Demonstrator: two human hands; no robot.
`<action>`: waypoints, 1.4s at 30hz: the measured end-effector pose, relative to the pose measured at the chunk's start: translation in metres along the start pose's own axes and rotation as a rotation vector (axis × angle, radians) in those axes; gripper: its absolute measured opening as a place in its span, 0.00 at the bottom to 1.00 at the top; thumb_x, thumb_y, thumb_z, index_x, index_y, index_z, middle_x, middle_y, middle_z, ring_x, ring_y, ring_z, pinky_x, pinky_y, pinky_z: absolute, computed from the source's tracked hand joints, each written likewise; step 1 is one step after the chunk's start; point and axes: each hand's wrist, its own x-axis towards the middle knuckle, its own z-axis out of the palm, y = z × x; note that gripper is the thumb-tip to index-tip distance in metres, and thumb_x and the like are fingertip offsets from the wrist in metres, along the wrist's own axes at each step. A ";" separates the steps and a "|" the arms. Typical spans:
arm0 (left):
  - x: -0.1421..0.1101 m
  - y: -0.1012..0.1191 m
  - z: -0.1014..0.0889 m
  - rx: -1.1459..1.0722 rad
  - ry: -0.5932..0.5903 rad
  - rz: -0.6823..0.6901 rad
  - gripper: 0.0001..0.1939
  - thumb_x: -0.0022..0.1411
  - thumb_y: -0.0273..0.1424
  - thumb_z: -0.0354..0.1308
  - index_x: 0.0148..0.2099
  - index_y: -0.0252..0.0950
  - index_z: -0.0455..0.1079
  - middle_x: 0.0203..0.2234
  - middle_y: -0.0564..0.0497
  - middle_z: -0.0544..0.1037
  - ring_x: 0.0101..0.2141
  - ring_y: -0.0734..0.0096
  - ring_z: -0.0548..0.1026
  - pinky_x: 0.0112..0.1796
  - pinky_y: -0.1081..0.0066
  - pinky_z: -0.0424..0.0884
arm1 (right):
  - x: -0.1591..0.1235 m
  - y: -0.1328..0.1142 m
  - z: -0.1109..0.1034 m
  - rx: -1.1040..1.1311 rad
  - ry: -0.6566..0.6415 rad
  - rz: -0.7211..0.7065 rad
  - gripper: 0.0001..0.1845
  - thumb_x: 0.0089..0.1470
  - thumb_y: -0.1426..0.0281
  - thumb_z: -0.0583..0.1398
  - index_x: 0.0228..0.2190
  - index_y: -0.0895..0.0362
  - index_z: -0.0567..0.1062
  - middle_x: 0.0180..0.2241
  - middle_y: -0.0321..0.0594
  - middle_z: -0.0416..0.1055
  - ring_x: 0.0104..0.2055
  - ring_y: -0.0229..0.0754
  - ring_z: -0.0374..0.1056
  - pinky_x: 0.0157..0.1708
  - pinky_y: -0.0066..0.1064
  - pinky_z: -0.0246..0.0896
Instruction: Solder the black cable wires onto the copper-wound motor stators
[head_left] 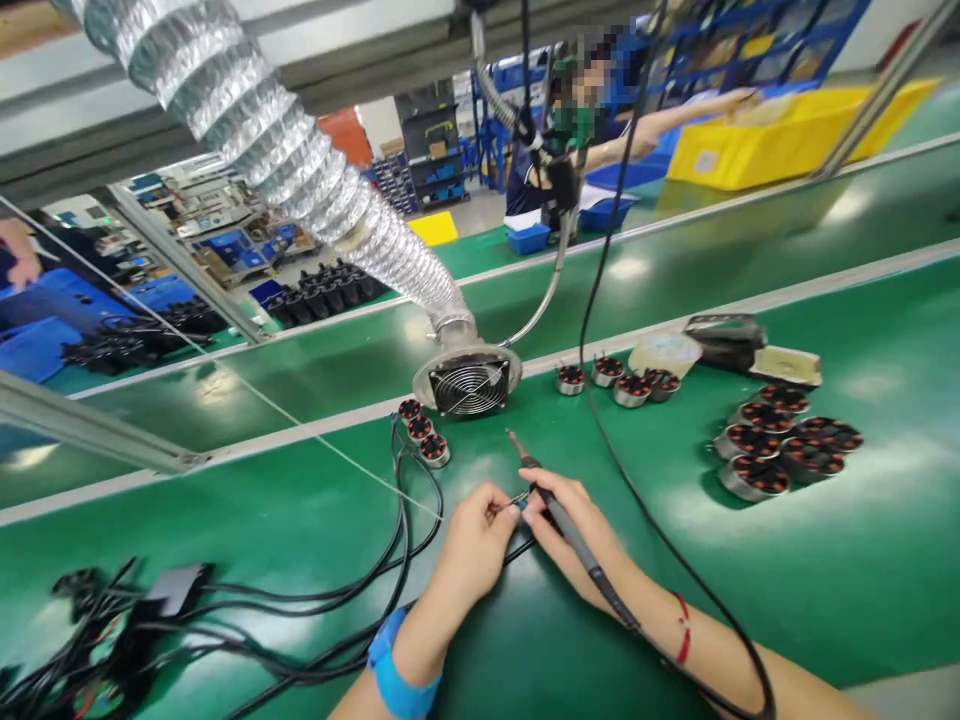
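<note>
My right hand (574,530) is closed around a soldering iron (574,535), whose bare tip points up and away toward the fan. Pinched between the thumb and forefinger of my left hand (480,540) is the wire end of a black cable (520,551). Fingertips of both hands meet at this wire end, where a small blue bit shows; finer detail is too small to make out. Beyond my hands stands a round fume extractor fan (472,387). Three small motor stators (420,428) with red-and-black windings sit left of it, with black cables running from them.
More motor stators (754,478) stand in groups at the right, near a pale sponge pad (665,355) and a black holder (724,342). A silver duct (300,170) hangs overhead. Cables (300,595) and dark parts lie left. Across the bench, a person reaches toward a yellow bin (731,150).
</note>
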 end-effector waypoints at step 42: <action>0.010 0.010 -0.005 -0.357 -0.088 -0.272 0.02 0.48 0.25 0.53 0.24 0.33 0.64 0.15 0.58 0.64 0.20 0.80 0.59 0.26 0.76 0.53 | 0.007 0.016 -0.013 -0.120 -0.162 -0.136 0.21 0.60 0.75 0.51 0.54 0.51 0.62 0.39 0.38 0.74 0.44 0.42 0.70 0.44 0.36 0.66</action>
